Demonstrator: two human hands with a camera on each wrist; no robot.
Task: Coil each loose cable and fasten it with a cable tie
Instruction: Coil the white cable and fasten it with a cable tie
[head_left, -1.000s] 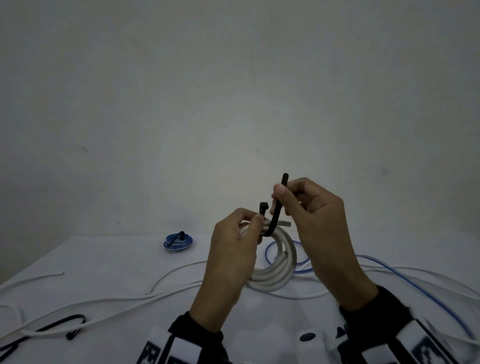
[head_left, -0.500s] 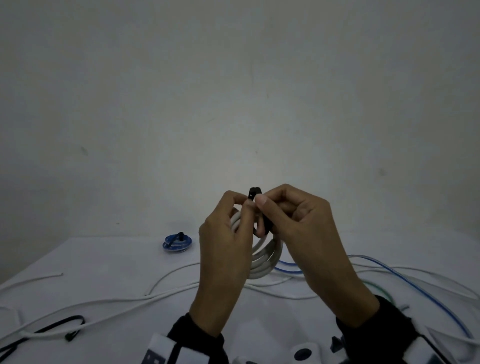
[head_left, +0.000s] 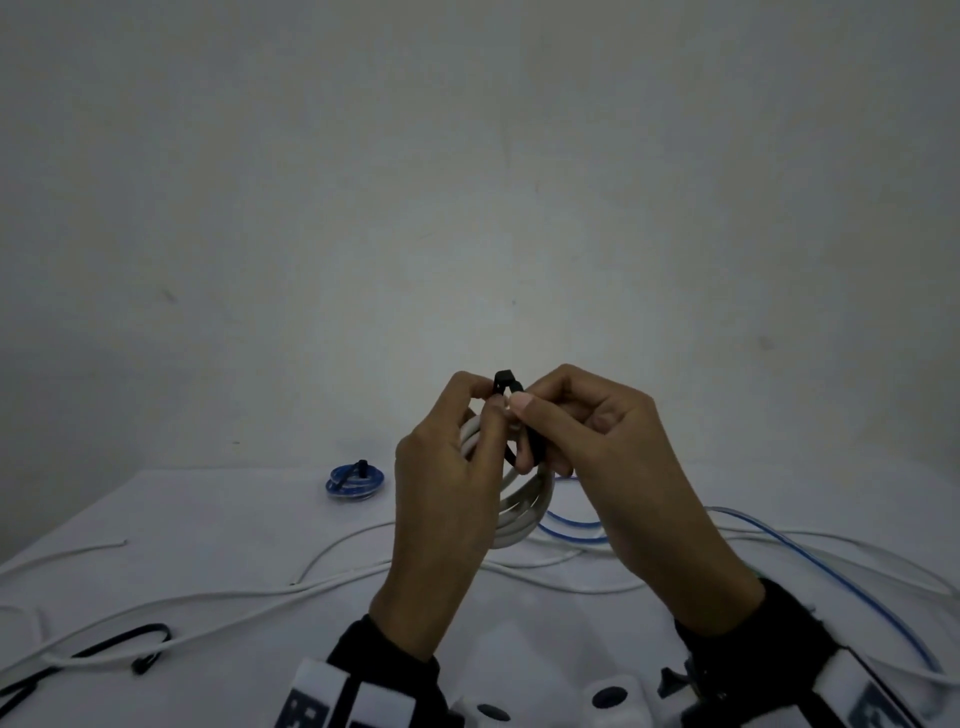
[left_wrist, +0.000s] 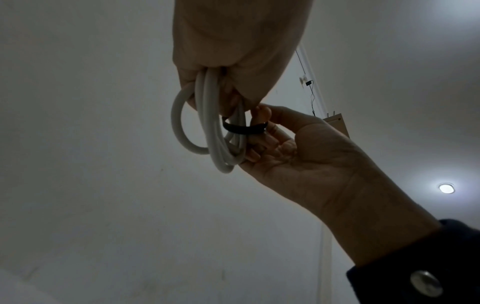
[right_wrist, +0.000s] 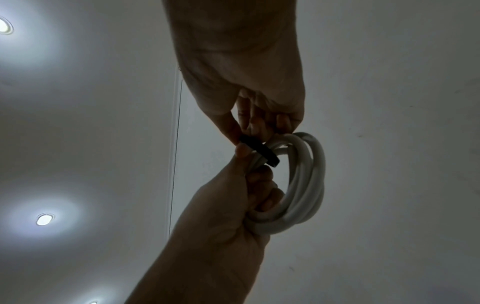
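1. The white cable coil (head_left: 524, 512) I hold looks like smooth plastic with a soft sheen.
2. The black cable tie (left_wrist: 242, 130) around it is matt plastic.
3. My dark sleeve (left_wrist: 415, 265) is cloth, with a dull metal button (left_wrist: 426, 283).
4. The table (head_left: 218, 525) looks matt white.

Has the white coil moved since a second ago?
Yes. The white coil has risen slightly and shifted left against the blue coil on the table.
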